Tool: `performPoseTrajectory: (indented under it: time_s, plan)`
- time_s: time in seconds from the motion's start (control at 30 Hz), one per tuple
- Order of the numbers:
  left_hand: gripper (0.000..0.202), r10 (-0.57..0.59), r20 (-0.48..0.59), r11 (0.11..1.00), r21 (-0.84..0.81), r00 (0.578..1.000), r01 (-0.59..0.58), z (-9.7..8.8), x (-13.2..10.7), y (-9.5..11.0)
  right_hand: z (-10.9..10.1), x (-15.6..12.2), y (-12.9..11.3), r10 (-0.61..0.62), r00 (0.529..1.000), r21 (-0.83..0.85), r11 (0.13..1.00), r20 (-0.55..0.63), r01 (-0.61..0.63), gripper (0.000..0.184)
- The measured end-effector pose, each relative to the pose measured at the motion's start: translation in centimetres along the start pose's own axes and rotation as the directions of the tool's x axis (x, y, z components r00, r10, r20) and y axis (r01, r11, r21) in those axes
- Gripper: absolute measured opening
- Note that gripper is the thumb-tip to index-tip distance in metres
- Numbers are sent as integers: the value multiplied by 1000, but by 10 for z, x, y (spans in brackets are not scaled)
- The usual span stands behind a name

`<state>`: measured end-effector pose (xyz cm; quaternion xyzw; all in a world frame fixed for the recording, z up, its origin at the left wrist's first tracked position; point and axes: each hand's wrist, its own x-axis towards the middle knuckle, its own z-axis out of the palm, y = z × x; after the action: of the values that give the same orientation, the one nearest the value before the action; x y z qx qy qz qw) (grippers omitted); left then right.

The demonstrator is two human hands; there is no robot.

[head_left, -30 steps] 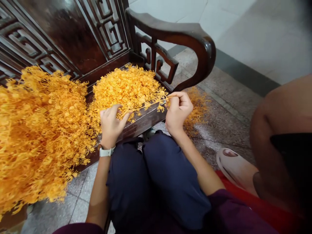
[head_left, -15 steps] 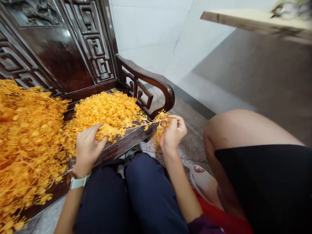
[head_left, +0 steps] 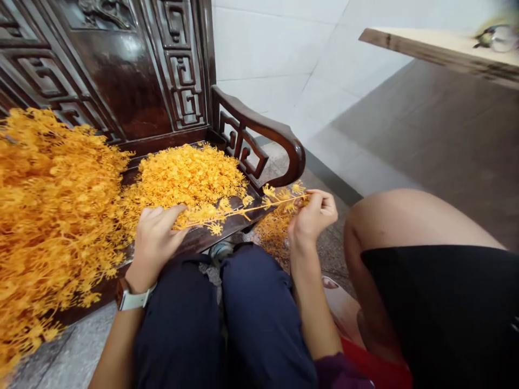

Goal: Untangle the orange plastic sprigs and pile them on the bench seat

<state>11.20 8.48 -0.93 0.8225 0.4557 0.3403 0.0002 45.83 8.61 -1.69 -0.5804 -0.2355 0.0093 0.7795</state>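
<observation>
An orange-yellow plastic flower sprig point(head_left: 243, 211) stretches almost level between my two hands, with small branching florets along its thin stem. My right hand point(head_left: 312, 219) pinches its right end, fingers curled in. At the other end, my left hand point(head_left: 156, 240) has thumb and fingers closed around the stem, its fingertips partly hidden by florets. Just behind the sprig, a mound of loose florets point(head_left: 190, 175) lies on the dark wooden bench point(head_left: 203, 240). A taller heap of branched sprigs point(head_left: 57, 216) fills the left side.
The bench has a carved armrest point(head_left: 263, 121) behind my right hand. More orange pieces point(head_left: 273, 232) lie on the floor below it. Another person's bare knee point(head_left: 397, 216) is close on my right. A wooden board point(head_left: 438, 51) juts out at the upper right.
The view has shifted, so the bench sits further right. The sprig is now stretched straighter, and more of its stem shows between my hands. My left thumb and fingers have come closer together.
</observation>
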Motion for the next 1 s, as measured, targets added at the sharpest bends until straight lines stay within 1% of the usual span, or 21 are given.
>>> performPoseTrajectory:
  time_s: [0.07, 0.1, 0.13, 0.17, 0.2, 0.23, 0.27, 0.33, 0.37, 0.4, 0.47, 0.5, 0.53, 0.57, 0.6, 0.67, 0.73, 0.83, 0.93, 0.97, 1.0]
  plan:
    - [31, -50, 11, 995, -83, 999, 51, -2, 4, 9, 0, -1, -3, 23, 1000, 54, 998, 13, -24, 8]
    - [27, -84, 6, 987, -134, 996, 84, -2, 8, 15, -1, -3, -6, 66, 996, 106, 992, 60, -72, 6]
    - [24, -123, 4, 975, -187, 992, 122, -2, 12, 21, -2, -4, -9, 132, 980, 159, 975, 147, -155, 9]
    - [25, -160, 16, 958, -238, 987, 159, -1, 16, 28, -4, -5, -12, 214, 938, 194, 942, 274, -272, 15]
    - [30, -193, 45, 939, -282, 980, 198, -1, 20, 34, -6, -7, -15, 299, 854, 194, 892, 425, -409, 22]
    - [36, -226, 79, 918, -317, 971, 239, 0, 24, 39, -9, -8, -18, 371, 733, 152, 829, 570, -538, 30]
    - [40, -257, 118, 896, -344, 959, 282, 1, 27, 45, -11, -9, -22, 422, 592, 83, 764, 686, -640, 39]
    - [46, -308, 180, 855, -379, 934, 355, 3, 31, 53, -17, -10, -30, 455, 328, -70, 664, 828, -744, 58]
    - [49, -331, 183, 839, -392, 926, 378, 4, 31, 57, -19, -10, -35, 447, 222, -133, 636, 867, -760, 66]
    - [51, -347, 183, 827, -404, 920, 392, 6, 31, 60, -20, -9, -39, 428, 135, -182, 620, 894, -763, 72]
    - [52, -346, 212, 816, -413, 914, 405, 10, 30, 67, -19, -8, -49, 382, 6, -248, 612, 924, -751, 75]
    - [51, -340, 232, 819, -404, 911, 408, 13, 30, 71, -17, -8, -53, 362, -29, -263, 618, 932, -741, 71]
    - [50, -331, 248, 829, -385, 910, 406, 17, 31, 76, -14, -8, -56, 348, -44, -271, 635, 936, -723, 64]
    - [48, -313, 265, 845, -360, 912, 395, 20, 32, 81, -9, -7, -58, 339, -38, -270, 670, 940, -691, 56]
    - [47, -284, 280, 868, -332, 917, 370, 24, 33, 87, -4, -7, -60, 330, -6, -257, 723, 944, -642, 48]
    - [47, -208, 300, 911, -286, 931, 296, 30, 37, 98, 8, -6, -59, 297, 112, -203, 838, 948, -506, 38]
    - [50, -150, 316, 930, -277, 937, 242, 35, 41, 107, 19, -6, -55, 238, 246, -134, 917, 939, -376, 45]
    - [55, -165, 247, 923, -303, 955, 238, 40, 41, 109, 27, -5, -44, 171, 432, -51, 960, 886, -276, 54]
    - [56, -187, 148, 912, -342, 971, 228, 44, 37, 99, 26, -8, -32, 165, 606, 0, 965, 778, -262, 50]
    - [55, -201, 140, 897, -371, 970, 239, 44, 35, 95, 25, -10, -29, 183, 635, 19, 955, 751, -297, 48]
    - [54, -226, 141, 873, -410, 964, 265, 45, 33, 90, 25, -13, -27, 207, 637, 38, 936, 742, -349, 45]
